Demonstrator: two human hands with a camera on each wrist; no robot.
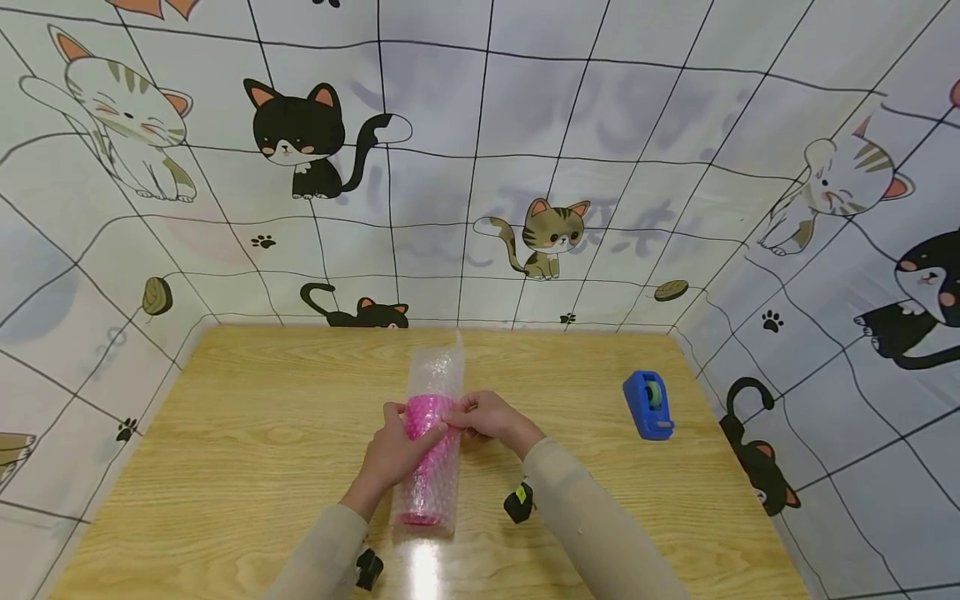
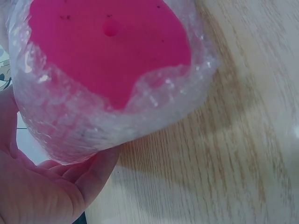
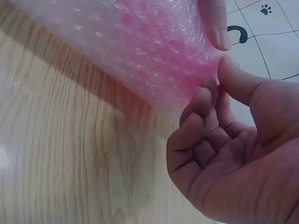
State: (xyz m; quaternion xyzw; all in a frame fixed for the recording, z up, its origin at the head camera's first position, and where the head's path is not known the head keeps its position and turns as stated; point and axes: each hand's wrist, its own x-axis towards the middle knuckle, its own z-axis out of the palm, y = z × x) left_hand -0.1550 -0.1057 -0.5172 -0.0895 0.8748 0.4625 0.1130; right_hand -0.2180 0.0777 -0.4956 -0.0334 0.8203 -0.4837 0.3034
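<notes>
A pink cylinder (image 1: 426,492) lies lengthwise in the head view, rolled in clear bubble wrap (image 1: 437,372) that reaches past its far end. Its flat pink end (image 2: 112,46) with a small round mark shows in the left wrist view, framed by wrap. My left hand (image 1: 390,454) grips the roll from the left, thumb across the top and fingers along the far side. On the right, my right hand (image 1: 491,417) pinches the edge of the wrap between thumb and fingertips, close to the left thumb. In the right wrist view the right hand (image 3: 233,135) has its other fingers curled.
A blue tape dispenser (image 1: 649,406) with a roll of tape stands at the right of the wooden table (image 1: 262,433). Cat-printed sheets (image 1: 450,183) hang behind the table and at both sides. Small black devices sit at both wrists.
</notes>
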